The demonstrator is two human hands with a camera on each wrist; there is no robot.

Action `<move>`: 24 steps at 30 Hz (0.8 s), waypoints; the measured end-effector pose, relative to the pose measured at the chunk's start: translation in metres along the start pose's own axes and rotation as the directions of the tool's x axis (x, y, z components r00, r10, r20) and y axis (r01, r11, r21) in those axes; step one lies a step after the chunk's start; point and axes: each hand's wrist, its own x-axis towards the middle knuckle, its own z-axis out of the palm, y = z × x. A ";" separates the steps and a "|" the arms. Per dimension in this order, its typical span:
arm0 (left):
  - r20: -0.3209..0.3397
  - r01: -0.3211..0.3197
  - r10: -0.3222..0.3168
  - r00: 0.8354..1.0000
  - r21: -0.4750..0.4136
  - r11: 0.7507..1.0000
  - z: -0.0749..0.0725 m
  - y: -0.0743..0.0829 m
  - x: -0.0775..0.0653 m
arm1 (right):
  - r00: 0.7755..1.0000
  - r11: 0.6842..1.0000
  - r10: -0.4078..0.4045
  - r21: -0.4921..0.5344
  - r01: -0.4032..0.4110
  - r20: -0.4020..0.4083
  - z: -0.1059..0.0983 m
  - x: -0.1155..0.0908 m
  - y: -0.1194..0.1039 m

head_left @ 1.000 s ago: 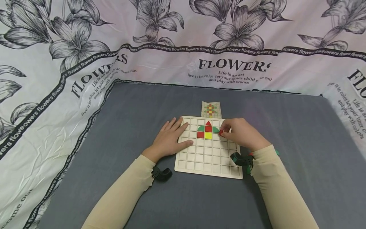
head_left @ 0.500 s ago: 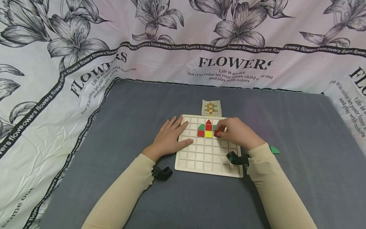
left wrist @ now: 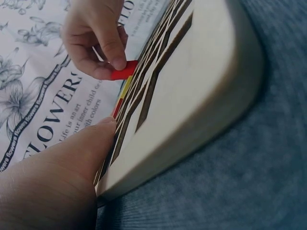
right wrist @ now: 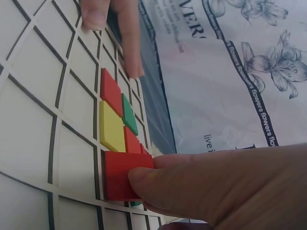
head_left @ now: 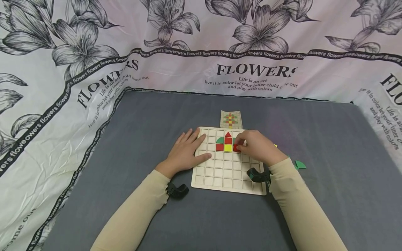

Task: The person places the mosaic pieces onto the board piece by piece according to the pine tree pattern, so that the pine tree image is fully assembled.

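My left hand lies flat with fingers spread over the left edge of a pale wooden grid board. Between thumb and fingers, my right hand pinches a red square tile. That tile is at the cell to the right of a yellow square tile, and in the left wrist view it stands above the board's surface. Also on the board are a red triangle, a red square below it, another red square left of the yellow one, and green rounded tiles, the right one mostly hidden by my fingers.
A small pattern card with a coloured figure lies behind the board's far edge. Loose green pieces lie on the grey tabletop beside my right sleeve. A flower-printed sheet rises along the back and left.
My right hand has moved left with the red square tile, from beside the right green tile to the cell beside the yellow tile. My left hand stays on the board.
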 end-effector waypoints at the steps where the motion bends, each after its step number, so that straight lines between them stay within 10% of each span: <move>1: 0.001 0.000 0.000 1.000 0.001 1.000 0.000 0.000 0.000 | 1.000 1.000 0.000 -0.002 0.000 0.000 0.000 0.000 0.000; 24: -0.008 -0.005 0.005 1.000 -0.017 1.000 -0.003 0.000 -0.001 | 1.000 0.999 0.018 -0.042 -0.018 0.005 0.002 -0.003 0.003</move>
